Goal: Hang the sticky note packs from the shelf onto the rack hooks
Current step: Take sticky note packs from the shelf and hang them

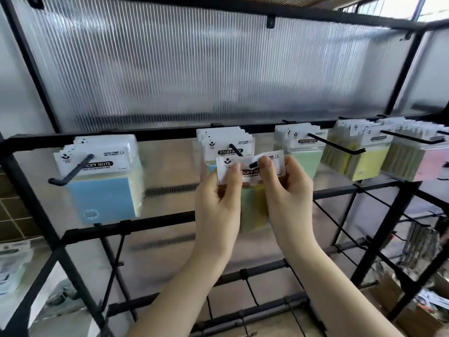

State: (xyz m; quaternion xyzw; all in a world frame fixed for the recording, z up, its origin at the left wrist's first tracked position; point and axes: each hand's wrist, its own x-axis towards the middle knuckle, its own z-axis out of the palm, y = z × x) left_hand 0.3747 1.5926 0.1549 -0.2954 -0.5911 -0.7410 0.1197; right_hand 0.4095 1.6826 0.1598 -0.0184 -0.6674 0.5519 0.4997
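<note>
Sticky note pack, w/ white header card and green/yellow pads below, is held up at centre of the view, right at the tip of the middle hook. Its header is pinched on the left by the left hand, thumb on the front of the card, and on the right by the right hand, thumb placed beside the hang hole. The black hook tip is seen in the hole area, approx. between the two thumbs; whether it is fully through cannot be told. Both grips are narrow pinches, w/ fingers curled behind the pack.

Behind the held pack, a stack of packs is already hung on that same hook. To the left, a blue-fronted stack is hung on a separate hook, well apart from the hands. To the right, a green stack is hung on a long hook, then a yellow stack, then a pinkish stack at the far right. All hooks are fixed to the black rack bar, w/ a ribbed clear panel behind. Cardboard boxes are seen lower right.
</note>
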